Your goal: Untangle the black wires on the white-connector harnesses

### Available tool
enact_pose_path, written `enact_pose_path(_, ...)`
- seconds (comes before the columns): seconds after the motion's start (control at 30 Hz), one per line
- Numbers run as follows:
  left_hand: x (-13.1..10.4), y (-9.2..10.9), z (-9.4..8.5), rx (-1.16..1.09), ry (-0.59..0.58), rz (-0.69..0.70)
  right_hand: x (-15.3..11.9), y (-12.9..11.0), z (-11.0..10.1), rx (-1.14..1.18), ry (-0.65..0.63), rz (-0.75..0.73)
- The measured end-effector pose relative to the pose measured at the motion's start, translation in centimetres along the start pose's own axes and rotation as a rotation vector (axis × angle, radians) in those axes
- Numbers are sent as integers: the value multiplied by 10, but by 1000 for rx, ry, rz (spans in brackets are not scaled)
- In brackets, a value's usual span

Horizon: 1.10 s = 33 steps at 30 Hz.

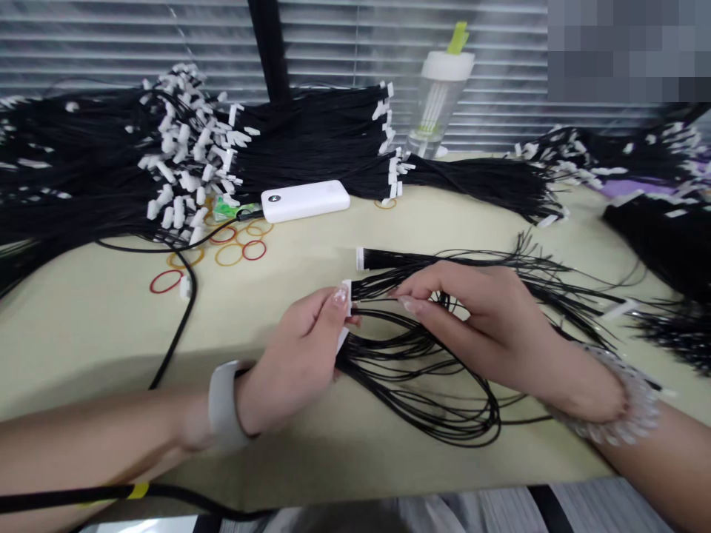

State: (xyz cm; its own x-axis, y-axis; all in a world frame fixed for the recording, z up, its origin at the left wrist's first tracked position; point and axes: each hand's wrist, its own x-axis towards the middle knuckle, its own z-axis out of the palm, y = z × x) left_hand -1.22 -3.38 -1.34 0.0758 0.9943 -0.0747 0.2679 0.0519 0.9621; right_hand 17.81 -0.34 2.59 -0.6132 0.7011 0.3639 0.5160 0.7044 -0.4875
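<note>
My left hand (303, 348) is closed on a white connector (348, 297), thumb on its face, with black wires running out to the right. Part of a second white piece (342, 340) shows below it, partly hidden by my fingers. My right hand (478, 318) pinches a thin black wire (378, 300) between thumb and forefinger, just right of the connector. Looped black wires (444, 414) hang below and between my hands. Behind them, another white connector (360, 258) with its black wires lies on the table.
Large black cable bundles with white ends (311, 141) line the back of the pale table (266, 289). A white power bank (305, 200), rubber bands (254, 250) and a clear bottle (436, 104) stand or lie there. More cables (655, 237) lie at right.
</note>
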Motion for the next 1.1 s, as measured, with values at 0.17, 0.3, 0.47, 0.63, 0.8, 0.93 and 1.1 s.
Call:
enact_pose_path(0.17,0,-1,0,-27,-4,13,0,1,-1,-54,-5,-75)
enact_pose_path(0.3,1,-2,0,-12,6,22,0,5,-3,-111,-23,-144)
enact_pose_path(0.47,1,-1,-1,31,-6,27,-1,8,-3,-212,12,-199)
enact_pose_path(0.63,0,-1,0,25,-1,29,-4,8,-2,-233,57,-224)
enact_pose_path(0.8,0,0,0,1,-12,16,-5,8,-2,-259,52,-261)
enact_pose_path(0.93,0,2,-1,15,-28,28,-4,10,-2,-282,41,-281)
enact_pose_path(1.1,0,5,-1,26,-26,21,-3,13,-5,-372,-14,-340)
